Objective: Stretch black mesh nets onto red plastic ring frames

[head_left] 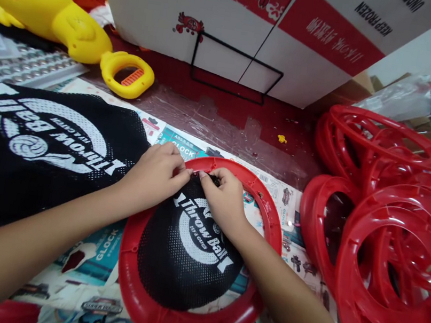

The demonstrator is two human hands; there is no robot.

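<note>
A red plastic ring (129, 262) lies on the printed sheet in front of me. Inside it is a round black mesh cloth (169, 252) printed "Throw Ball" in white. At the ring's far rim, my left hand (160, 175) pinches the cloth's upper edge between thumb and finger. Close beside it, my right hand (226, 201) grips the same edge, its thumb pressed to the cloth, which looks bunched there. The cloth's right side leaves a gap to the ring, with the sheet showing through.
More black printed cloth (57, 159) lies at left. Several red rings (400, 254) are heaped at right. Behind stand a white carton (156, 17) and a black wire frame (237, 73). A yellow animal-shaped toy (59, 14) lies at upper left, a small yellow piece (282, 138) farther right.
</note>
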